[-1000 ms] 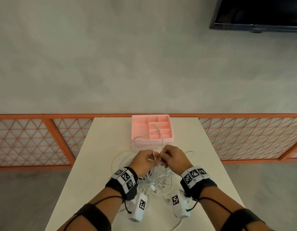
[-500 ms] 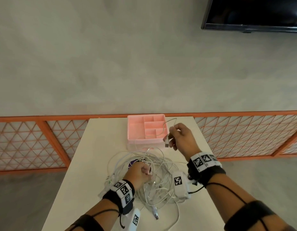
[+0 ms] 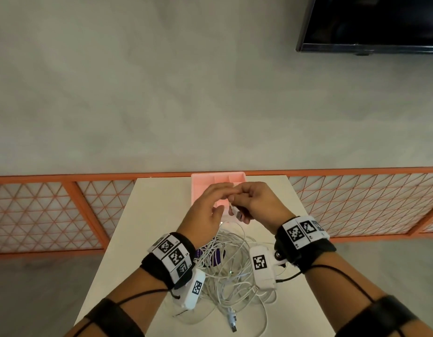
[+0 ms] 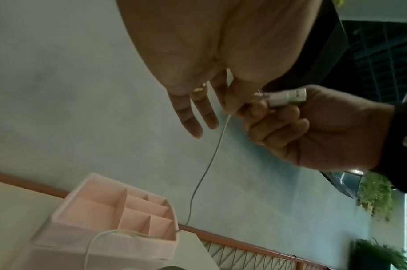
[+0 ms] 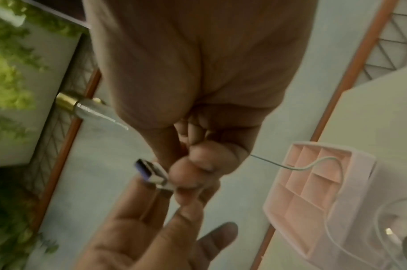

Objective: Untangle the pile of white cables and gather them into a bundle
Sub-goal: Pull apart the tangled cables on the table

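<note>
A tangled pile of white cables (image 3: pixel 225 276) lies on the white table (image 3: pixel 149 227), between my wrists. Above the pink tray (image 3: pixel 237 177), my right hand (image 3: pixel 239 203) pinches a white USB plug (image 3: pixel 236 211) in curled fingers. The left wrist view shows that plug (image 4: pixel 288 96) sticking out of the right hand (image 4: pixel 278 117). From there its thin cable (image 4: pixel 209 164) hangs down to the tray (image 4: pixel 105 235). My left hand (image 3: pixel 218 200) is raised beside it, and its straight fingers (image 4: pixel 191 117) touch the cable just below the plug. In the right wrist view the left hand (image 5: pixel 151 219) lies under the plug (image 5: pixel 151 175).
The pink compartment tray (image 5: pixel 322 146) stands at the table's far edge, with a cable loop lying over it. A purple item (image 3: pixel 218 255) sits under the pile. An orange lattice fence (image 3: pixel 52 210) runs behind the table, and a dark screen (image 3: pixel 368 20) hangs on the wall at upper right.
My left hand has let go of the cables on the pile and risen to meet my right hand. The right hand still holds the plug over the tray.
</note>
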